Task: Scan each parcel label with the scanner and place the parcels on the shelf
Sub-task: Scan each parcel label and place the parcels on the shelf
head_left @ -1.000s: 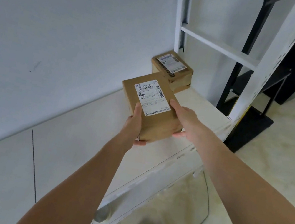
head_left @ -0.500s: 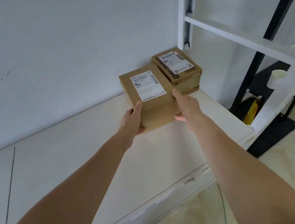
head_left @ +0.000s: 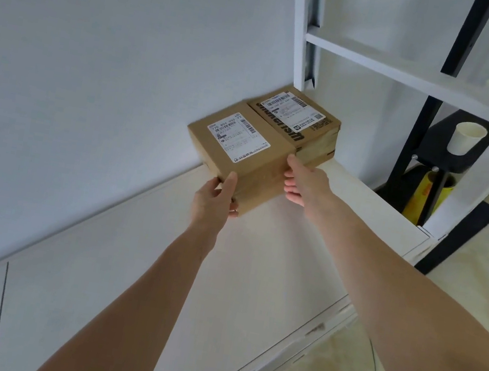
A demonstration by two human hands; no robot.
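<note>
A brown cardboard parcel (head_left: 242,149) with a white label on top sits on the white shelf board (head_left: 273,255), pushed up against a second labelled parcel (head_left: 305,124) in the back corner by the wall. My left hand (head_left: 215,196) grips its near left corner, thumb on top. My right hand (head_left: 305,182) holds its right side, thumb at the upper edge and fingers against the side face. No scanner is in view.
A white upright post (head_left: 305,27) and crossbar (head_left: 401,72) rise behind the parcels. To the right stands a black rack with a paper cup (head_left: 466,138) and a yellow roll (head_left: 429,193). The pale floor lies right and below.
Both hands have carried the parcel away from me and down onto the shelf until it meets the second parcel. The camera has come closer to the shelf.
</note>
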